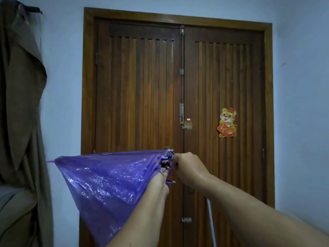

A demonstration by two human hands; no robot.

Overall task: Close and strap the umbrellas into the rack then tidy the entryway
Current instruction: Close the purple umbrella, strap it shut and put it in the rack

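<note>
A purple see-through umbrella point(110, 180) is held sideways in front of me, its tip pointing left and its canopy half folded in loose pleats. My left hand point(161, 182) reaches in from below and grips the umbrella near the rib ends, its fingers partly hidden by the plastic. My right hand point(187, 166) curls round the rib ends and dark shaft at the canopy's right edge. No rack is in view.
A closed wooden double door point(138, 97) with metal latches and a tiger sticker point(227, 122) stands straight ahead. A brown curtain point(21, 90) hangs at the left over a grey seat point(12, 198). A pale rod point(211, 227) shows under my right forearm.
</note>
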